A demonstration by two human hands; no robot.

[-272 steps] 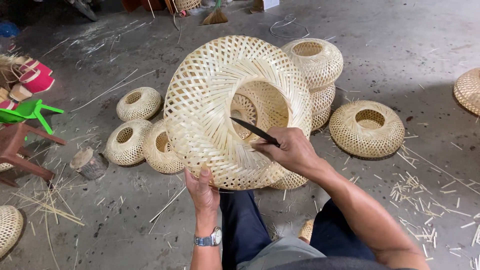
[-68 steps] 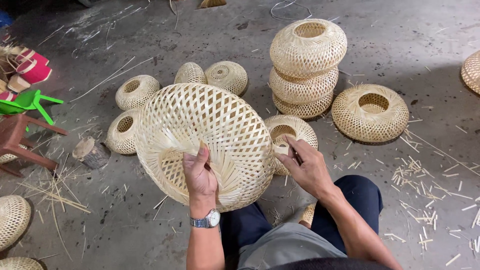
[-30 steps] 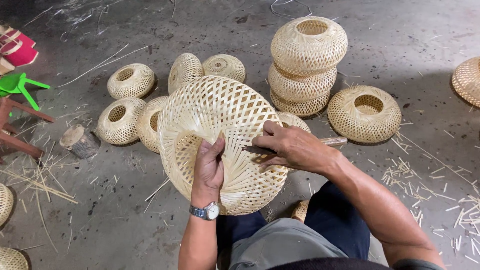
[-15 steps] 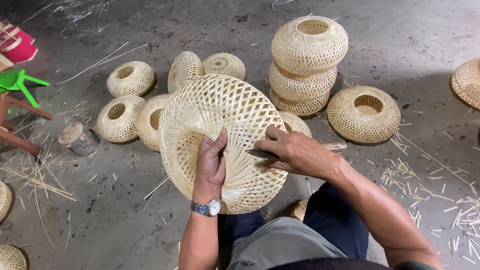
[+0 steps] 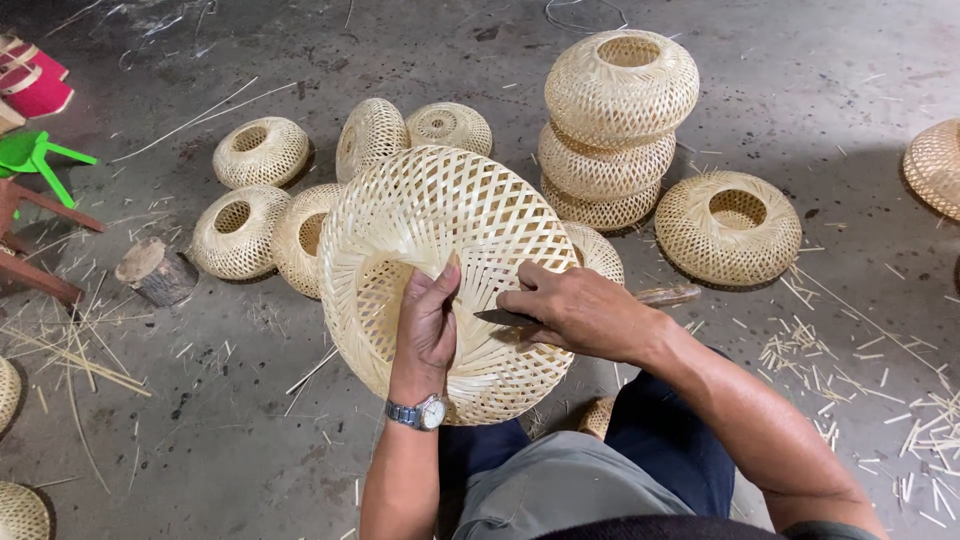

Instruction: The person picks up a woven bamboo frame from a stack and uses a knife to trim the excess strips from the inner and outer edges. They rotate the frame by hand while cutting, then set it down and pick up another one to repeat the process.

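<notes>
A large round woven bamboo shade stands tilted on its edge in front of my knees, its open-weave dome facing me. My left hand, with a wristwatch, presses flat against the lower weave and steadies the shade. My right hand grips a dark-bladed knife, the blade tip lying against the strips beside my left thumb. The knife's wooden handle end sticks out behind my right hand.
Several smaller woven shades lie on the concrete floor: a stack of three at the back, one to its right, others on the left. A short log block, a green stool and loose bamboo slivers surround me.
Over the earlier frames I turned the big shade from its open side to its domed side and brought it closer. My right hand moved the knife onto the weave next to my left thumb.
</notes>
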